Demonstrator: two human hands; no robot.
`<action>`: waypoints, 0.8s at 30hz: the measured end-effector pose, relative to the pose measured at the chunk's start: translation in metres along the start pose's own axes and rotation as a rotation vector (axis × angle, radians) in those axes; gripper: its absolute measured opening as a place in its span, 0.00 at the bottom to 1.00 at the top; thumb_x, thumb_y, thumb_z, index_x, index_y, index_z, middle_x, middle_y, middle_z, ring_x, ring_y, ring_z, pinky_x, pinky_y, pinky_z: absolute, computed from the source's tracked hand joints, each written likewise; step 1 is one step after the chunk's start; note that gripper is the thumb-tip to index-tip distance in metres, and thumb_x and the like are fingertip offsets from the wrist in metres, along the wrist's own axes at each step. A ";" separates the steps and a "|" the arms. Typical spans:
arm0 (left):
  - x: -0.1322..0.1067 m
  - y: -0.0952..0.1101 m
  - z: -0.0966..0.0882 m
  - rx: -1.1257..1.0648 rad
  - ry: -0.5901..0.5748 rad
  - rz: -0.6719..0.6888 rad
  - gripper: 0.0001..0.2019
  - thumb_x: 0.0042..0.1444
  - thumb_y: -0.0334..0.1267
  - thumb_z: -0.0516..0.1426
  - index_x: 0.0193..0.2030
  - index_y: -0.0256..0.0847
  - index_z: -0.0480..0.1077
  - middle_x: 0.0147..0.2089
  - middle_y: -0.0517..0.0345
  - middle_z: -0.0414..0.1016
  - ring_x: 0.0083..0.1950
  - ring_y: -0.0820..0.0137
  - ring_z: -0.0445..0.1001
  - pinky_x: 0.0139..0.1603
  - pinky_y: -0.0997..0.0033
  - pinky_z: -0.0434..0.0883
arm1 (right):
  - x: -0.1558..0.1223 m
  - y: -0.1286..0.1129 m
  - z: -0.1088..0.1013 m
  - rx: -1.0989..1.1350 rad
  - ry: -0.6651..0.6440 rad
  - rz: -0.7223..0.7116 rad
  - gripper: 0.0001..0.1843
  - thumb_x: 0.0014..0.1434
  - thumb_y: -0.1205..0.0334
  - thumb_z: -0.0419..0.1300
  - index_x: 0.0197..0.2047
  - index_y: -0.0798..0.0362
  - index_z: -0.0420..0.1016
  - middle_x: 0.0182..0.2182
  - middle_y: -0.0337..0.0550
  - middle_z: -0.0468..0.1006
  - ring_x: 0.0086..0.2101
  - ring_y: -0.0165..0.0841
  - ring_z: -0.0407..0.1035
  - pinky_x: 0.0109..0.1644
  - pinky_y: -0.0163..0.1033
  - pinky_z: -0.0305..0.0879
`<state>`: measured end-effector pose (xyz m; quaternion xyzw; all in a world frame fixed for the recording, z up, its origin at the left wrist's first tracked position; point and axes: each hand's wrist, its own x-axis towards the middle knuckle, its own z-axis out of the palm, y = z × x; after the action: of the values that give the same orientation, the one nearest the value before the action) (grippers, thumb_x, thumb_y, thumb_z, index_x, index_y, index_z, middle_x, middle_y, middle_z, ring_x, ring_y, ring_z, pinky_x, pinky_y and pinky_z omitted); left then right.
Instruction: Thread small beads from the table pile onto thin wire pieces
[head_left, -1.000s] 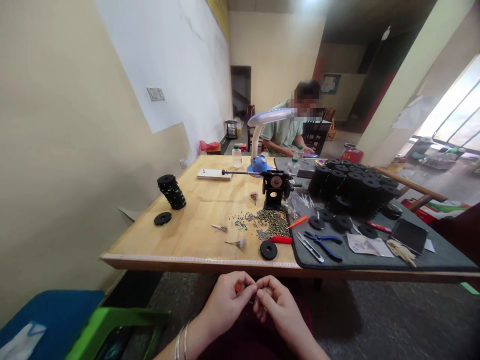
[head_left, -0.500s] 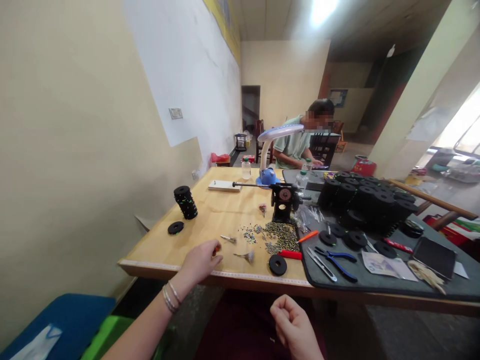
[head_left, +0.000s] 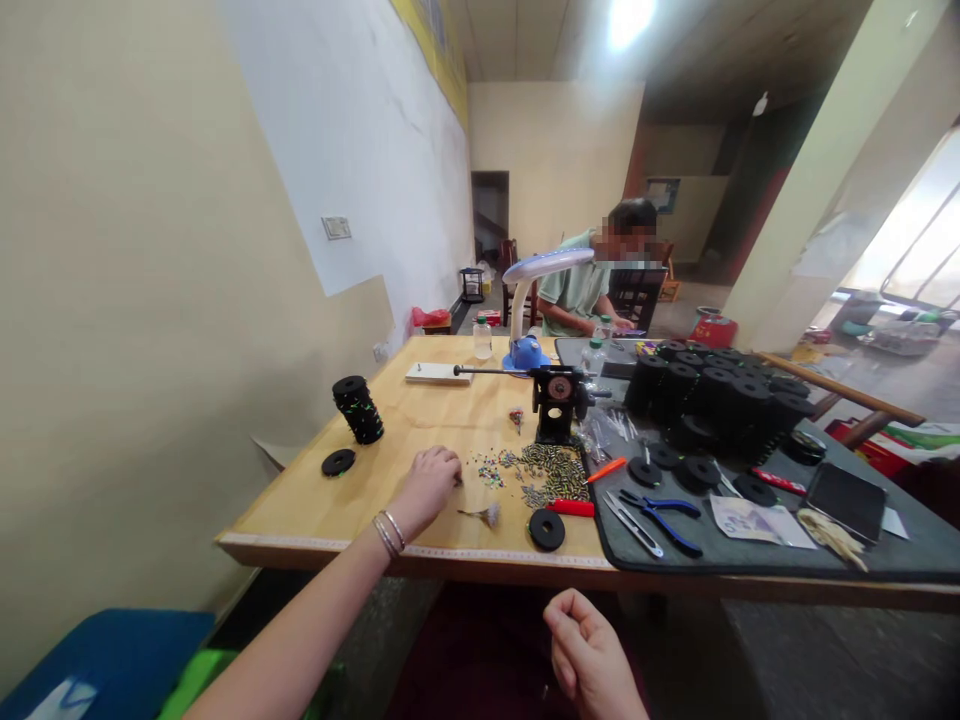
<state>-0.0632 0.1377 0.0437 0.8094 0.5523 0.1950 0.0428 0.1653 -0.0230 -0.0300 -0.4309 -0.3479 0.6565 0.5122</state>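
Observation:
My left hand (head_left: 429, 486) rests low over the wooden table with its fingers curled downward. What its fingertips hold, if anything, is hidden behind the hand. Just to the right lies a small bundle of thin pale strands (head_left: 487, 514), near a scatter of tiny coloured beads (head_left: 491, 470). My right hand (head_left: 586, 645) hangs in front of the table edge, thumb pressed to curled fingers. Anything in that pinch is too small to make out. On the table beyond it lie a black ring-shaped spool (head_left: 547, 545) and a heap of small striped pieces (head_left: 556, 472).
A black hand-winding device (head_left: 556, 400) stands mid-table with its long rod pointing left. A stack of black spools (head_left: 358, 418) stands at left, many more (head_left: 697, 390) at right. Blue-handled pliers (head_left: 675, 520) and snips (head_left: 634, 525) lie on the grey mat. Behind a lamp (head_left: 525, 350) sits another person.
My left hand has moved right and farther from me, now covering the spot where a small strand bundle lay. The reddish thing at its fingers is out of sight. My right hand stays about the same.

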 end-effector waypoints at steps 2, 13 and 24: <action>0.000 0.002 -0.006 -0.047 0.015 -0.006 0.08 0.53 0.27 0.52 0.31 0.38 0.72 0.37 0.48 0.76 0.45 0.60 0.71 0.48 0.58 0.64 | -0.001 0.000 -0.001 0.013 0.004 0.001 0.24 0.48 0.41 0.64 0.28 0.52 0.62 0.07 0.21 0.53 0.11 0.18 0.39 0.15 0.27 0.36; -0.087 0.082 0.003 -1.189 -0.324 -0.351 0.12 0.48 0.42 0.60 0.29 0.40 0.61 0.27 0.57 0.76 0.25 0.71 0.74 0.21 0.77 0.66 | -0.009 -0.007 0.011 -0.014 0.020 -0.064 0.22 0.53 0.42 0.61 0.30 0.52 0.61 0.08 0.22 0.55 0.11 0.19 0.42 0.15 0.26 0.39; -0.118 0.110 0.037 -1.343 -0.240 -0.547 0.14 0.42 0.39 0.64 0.24 0.38 0.62 0.19 0.66 0.68 0.18 0.80 0.61 0.20 0.80 0.59 | -0.008 -0.006 0.020 -0.198 0.032 -0.035 0.25 0.48 0.37 0.60 0.27 0.52 0.61 0.07 0.25 0.59 0.09 0.20 0.47 0.14 0.26 0.40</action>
<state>0.0098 -0.0073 0.0091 0.4578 0.4878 0.3837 0.6366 0.1498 -0.0297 -0.0149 -0.4835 -0.4102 0.6029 0.4841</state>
